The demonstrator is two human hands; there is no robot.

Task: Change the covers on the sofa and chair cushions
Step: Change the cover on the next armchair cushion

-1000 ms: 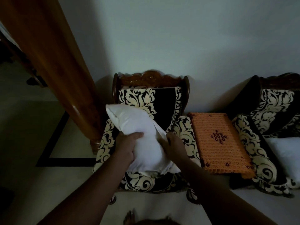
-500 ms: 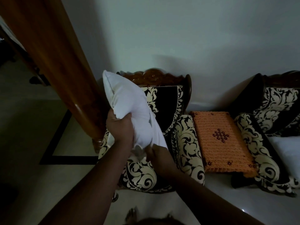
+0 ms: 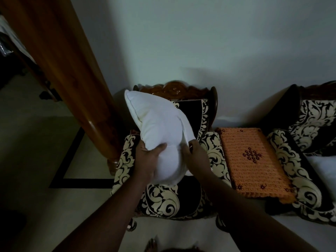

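Note:
A white cushion (image 3: 160,128) in a white cover is held tilted above the seat of a carved wooden chair (image 3: 174,89) with black-and-cream floral upholstery. My left hand (image 3: 147,159) grips the cushion's lower left side, thumb on top. My right hand (image 3: 195,157) pinches the loose white cover edge at the cushion's lower right. A fold of the cover runs up the cushion's right side.
A thick wooden post (image 3: 60,70) stands close on the left of the chair. An orange crocheted mat (image 3: 252,160) covers a small table to the right. Beyond it is a matching sofa (image 3: 312,135) with another white cushion (image 3: 325,170). The pale wall is behind.
The cushion was lifted upright half a second ago and has now come down and tilted over the seat. My right hand moved up onto the cover edge at its right side.

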